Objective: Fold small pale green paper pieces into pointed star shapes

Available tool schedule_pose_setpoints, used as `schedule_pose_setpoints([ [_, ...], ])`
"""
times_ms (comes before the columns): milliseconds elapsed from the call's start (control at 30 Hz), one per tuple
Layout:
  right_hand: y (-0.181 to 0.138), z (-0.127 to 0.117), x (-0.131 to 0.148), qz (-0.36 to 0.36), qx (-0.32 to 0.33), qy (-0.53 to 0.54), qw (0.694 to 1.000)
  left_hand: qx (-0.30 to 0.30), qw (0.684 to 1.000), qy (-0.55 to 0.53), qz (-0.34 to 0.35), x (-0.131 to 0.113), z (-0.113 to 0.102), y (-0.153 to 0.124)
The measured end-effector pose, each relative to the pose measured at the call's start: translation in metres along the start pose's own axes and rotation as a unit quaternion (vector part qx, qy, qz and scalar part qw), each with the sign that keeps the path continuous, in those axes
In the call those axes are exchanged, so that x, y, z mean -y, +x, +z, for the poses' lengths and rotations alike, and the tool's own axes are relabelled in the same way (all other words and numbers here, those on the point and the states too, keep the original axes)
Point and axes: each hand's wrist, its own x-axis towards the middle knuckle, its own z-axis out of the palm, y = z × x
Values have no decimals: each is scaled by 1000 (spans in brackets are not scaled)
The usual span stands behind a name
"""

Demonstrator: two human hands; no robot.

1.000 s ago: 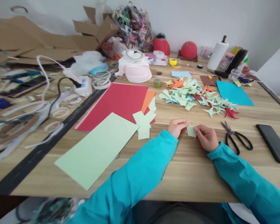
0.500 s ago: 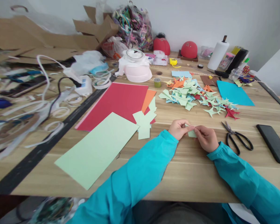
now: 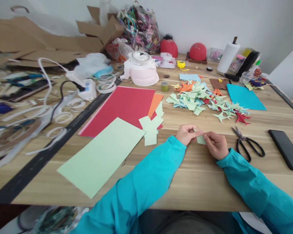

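In the head view, taking the small green paper (image 3: 201,140) as the centre of the dial, both hands meet above the wooden table (image 3: 192,191), near its front half. The left hand (image 3: 186,134) lies at nine o'clock, its fingers curled and its thumb pressed along the upper part of the paper. The right hand (image 3: 216,145) is at three o'clock, thumb and forefinger pinched together at the paper's right side. The fingers hide much of the piece, so it may be folded, though its exact shape is hard to make out.

Just beyond the right hand at three o'clock lie black-handled scissors (image 3: 247,143), blades slightly parted, and farther out a dark phone (image 3: 286,150). Between twelve and two spreads a pile of folded paper shapes (image 3: 195,97), mostly pale green. A bright blue sheet (image 3: 246,97) sits beside it towards two. Around nine are loose cut green pieces (image 3: 150,130) and a long green sheet (image 3: 101,157), which overlaps the red sheet (image 3: 127,105) at ten.
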Motion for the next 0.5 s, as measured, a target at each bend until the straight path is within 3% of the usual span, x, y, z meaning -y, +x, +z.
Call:
schedule_pose_setpoints([
  [233,1,-2,0,23,-4,38,999,-13,998,-62,-18,3,0,2],
  [500,3,-5,-5,95,128,161,974,41,998,26,26,-5,1,-1],
])
